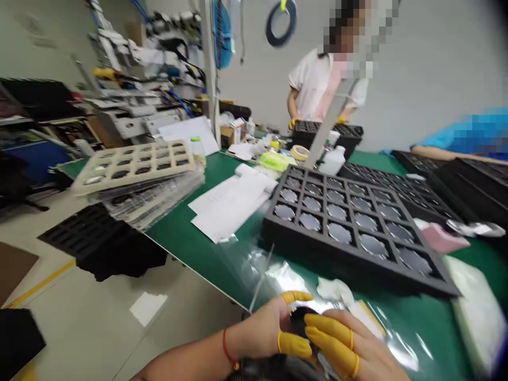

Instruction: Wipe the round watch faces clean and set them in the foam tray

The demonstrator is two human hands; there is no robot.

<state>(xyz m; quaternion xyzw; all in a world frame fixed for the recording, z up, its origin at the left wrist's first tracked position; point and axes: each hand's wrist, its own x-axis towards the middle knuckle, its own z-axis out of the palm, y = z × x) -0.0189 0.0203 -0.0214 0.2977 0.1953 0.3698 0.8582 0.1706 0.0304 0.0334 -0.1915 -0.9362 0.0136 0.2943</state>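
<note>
Black round part (300,320) is between the two hands, near, just right of the middle, above the near edge of the table (190,233). It looks dark and smooth, with a curved edge on its far left side; the fingers cover much of the rest, so its full shape cannot be told.

The left hand (264,330) has its grip closed around the part from the left, one yellow-covered finger at the far side and another at the near side. The right hand (357,344) lays two yellow-covered fingers, close together, over the part's right side; whether that grip clamps it cannot be told. A red cord (225,346) circles the left wrist.

Just beyond the hands, clear plastic film (283,275) lies on the green table top, with a crumpled white piece (334,290) on the right. Farther off, to the right, is a black divided tray (345,264) whose compartments hold round, shiny discs (339,233). White paper sheets (234,203) lie to the left of that tray. Farther left, a cream tray (138,161) with dark round pieces tops a stack at the table edge. To the right of the black tray are a pink block (442,238) and a white packet (476,307). A white bottle (333,161) stands beyond it. At the far side, a person in a light shirt (313,84) has yellow-tipped hands by more black trays (345,138).
</note>
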